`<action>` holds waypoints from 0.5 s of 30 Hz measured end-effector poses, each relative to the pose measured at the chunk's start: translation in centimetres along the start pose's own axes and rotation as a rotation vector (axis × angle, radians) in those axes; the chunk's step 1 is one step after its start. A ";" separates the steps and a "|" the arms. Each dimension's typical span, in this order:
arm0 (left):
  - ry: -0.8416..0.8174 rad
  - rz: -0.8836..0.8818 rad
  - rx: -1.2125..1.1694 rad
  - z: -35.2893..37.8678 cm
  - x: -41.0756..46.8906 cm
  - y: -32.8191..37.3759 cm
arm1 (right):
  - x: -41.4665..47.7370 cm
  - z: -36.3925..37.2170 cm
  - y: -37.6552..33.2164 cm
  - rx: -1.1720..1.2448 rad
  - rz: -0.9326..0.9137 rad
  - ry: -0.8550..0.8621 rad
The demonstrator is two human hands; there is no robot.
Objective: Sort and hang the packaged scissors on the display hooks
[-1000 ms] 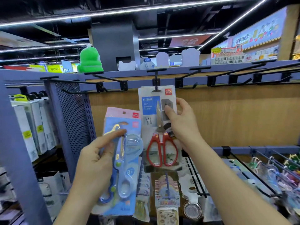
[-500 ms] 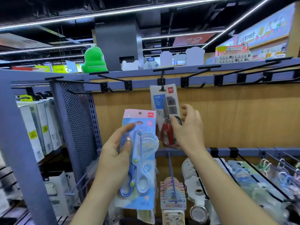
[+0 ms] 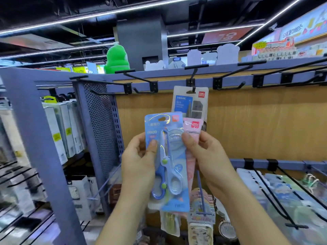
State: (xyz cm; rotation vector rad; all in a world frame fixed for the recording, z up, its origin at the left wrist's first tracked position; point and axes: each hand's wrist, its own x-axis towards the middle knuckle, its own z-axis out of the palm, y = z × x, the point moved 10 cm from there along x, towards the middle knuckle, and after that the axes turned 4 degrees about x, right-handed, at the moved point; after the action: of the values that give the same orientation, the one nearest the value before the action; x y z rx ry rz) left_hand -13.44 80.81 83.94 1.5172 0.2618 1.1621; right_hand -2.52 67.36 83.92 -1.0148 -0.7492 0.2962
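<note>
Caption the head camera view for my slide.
Left hand and right hand hold a blue scissors pack and a pink pack before a grey pack on a hook.

Stationery shop, display hooks [image 3: 230, 84], hanging packaged goods [image 3: 190, 105], lit signs [image 3: 300, 30]

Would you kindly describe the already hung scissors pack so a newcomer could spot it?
Find the wooden panel under the top blue rail. Of the black hooks along it, only one hook carries anything. The grey pack hangs there, behind the hand-held blue pack and pink pack; its blue label and red logo mark it.
</note>
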 end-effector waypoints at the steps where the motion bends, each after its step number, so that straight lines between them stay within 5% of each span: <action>1: 0.030 -0.018 -0.011 -0.7 0.2 -0.1 | 0.1 0.2 0.2 -0.014 0.013 -0.014; 5: 0.094 0.011 0.004 -4.3 0.6 1.0 | 0.7 1.1 -1.8 -0.182 -0.122 -0.026; 9: 0.038 0.169 0.260 -7.2 0.8 3.7 | 1.7 4.4 -6.0 -0.293 -0.321 -0.088; 15: -0.070 0.164 0.363 -6.9 1.2 3.9 | 4.7 9.1 -7.5 -0.285 -0.346 -0.035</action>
State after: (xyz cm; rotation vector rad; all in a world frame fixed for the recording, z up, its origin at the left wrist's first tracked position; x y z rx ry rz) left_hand -19.86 84.71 86.92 1.9233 0.3177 1.2332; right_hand -6.24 72.09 95.11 -1.1267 -1.0019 -0.0951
